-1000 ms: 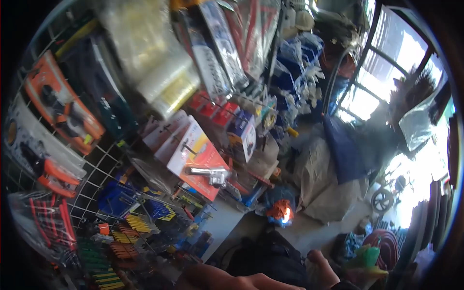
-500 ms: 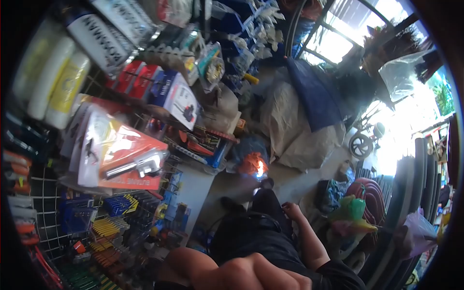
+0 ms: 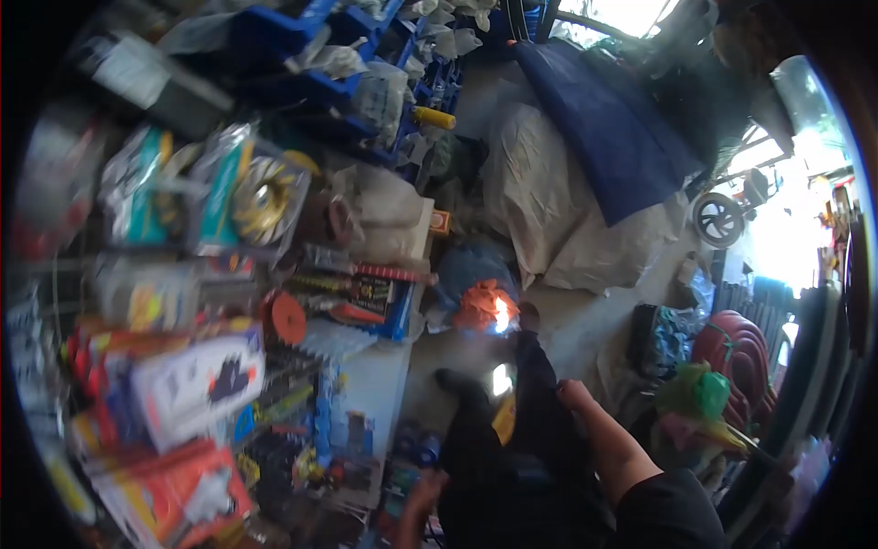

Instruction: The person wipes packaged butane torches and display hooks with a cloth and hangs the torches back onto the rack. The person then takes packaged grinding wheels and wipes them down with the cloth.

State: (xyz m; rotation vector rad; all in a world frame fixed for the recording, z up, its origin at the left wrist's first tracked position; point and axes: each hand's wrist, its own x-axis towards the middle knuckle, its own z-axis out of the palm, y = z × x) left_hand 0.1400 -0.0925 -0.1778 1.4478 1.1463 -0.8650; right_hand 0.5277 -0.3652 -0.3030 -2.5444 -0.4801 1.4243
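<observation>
My right hand [image 3: 574, 395] hangs beside my right thigh with its fingers curled in, and nothing shows in it. Lower down, my left hand [image 3: 424, 492] is at my left side near the shelf goods; it is smeared by motion and its fingers cannot be made out. Dark trousers [image 3: 535, 380] cover my legs over the floor. On the floor ahead of my feet lies an orange bundle [image 3: 485, 306] in bright light, against a dark bluish bag [image 3: 471, 265].
Racks of packaged goods fill the left, with a butane torch pack [image 3: 206, 499] and blue bins [image 3: 293, 37]. Ahead are a pale sheet [image 3: 540, 192] and a dark blue cover [image 3: 604, 137]. A red hose coil [image 3: 736, 352], a green bag [image 3: 695, 392] and a wheel [image 3: 718, 220] stand right.
The view has shifted forward along the aisle and turned, so the racks slide left and down. My left arm has dropped from close under the camera to my side. My right hand stays by my thigh.
</observation>
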